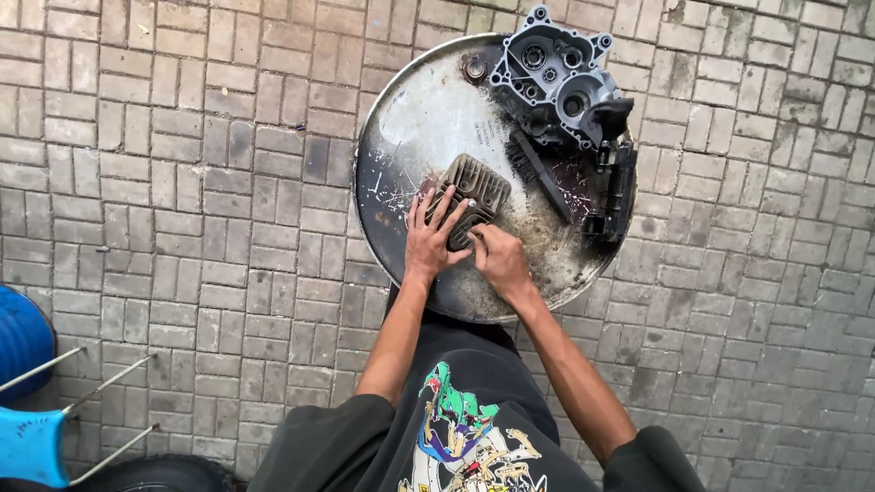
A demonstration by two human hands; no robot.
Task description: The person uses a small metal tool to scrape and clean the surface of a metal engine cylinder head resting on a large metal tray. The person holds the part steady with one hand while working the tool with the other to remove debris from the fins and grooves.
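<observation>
I look straight down on a round metal drum top (415, 137), grimy and scratched, that serves as my table on a brick-paved floor (182, 164). My left hand (428, 239) lies flat over the near end of a finned engine head (474, 193), fingers spread across its ribs, so its grip is splayed wide and presses down instead of pinching. My right hand (499, 258) sits just beside it, touching the near edge of the same finned part; its fingers are curled together, but I cannot tell whether they pinch anything. The finned engine head rests tilted near the middle of the drum top, toward my side.

Just beyond it a black brush (538, 173) lies aslant. At the far edge stands a grey engine casing (551, 73) with round openings, and a dark metal part (615, 196) lies along the right rim. At the lower left of the view I see a blue tool with metal prongs (36, 442).
</observation>
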